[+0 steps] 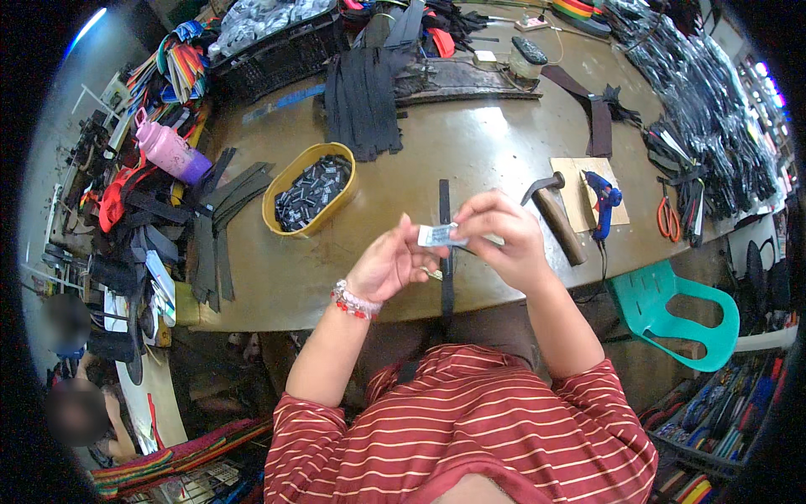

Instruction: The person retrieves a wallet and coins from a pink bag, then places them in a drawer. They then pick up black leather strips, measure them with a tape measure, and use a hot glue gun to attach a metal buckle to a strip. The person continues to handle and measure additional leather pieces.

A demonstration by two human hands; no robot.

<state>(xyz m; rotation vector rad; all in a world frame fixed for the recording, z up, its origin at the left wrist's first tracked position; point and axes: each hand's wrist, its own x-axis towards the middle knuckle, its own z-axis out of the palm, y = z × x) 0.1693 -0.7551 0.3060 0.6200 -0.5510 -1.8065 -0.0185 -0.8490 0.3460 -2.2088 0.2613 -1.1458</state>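
Note:
A small pale printed label (434, 236) is pinched between the thumb and fingers of my right hand (504, 239). At its other end is my left hand (382, 265), palm up, thumb raised and fingers loosely curled apart; the label's end meets its fingertips. Beneath both hands a black strap (446, 290) lies lengthwise on the table, running to the near edge. A small yellowish piece beside my left fingers is too small to name. Left of my hands stands a yellow oval tub (352, 190) of small black-and-grey pieces.
On the right of the table (277, 290) lie a hammer (558, 223), a blue glue gun (604, 206) on cardboard, and orange-handled scissors (668, 220). Black straps (361, 105) lie farther back. A pink-purple bottle (172, 147) stands left; a green plastic chair (655, 294) is near right.

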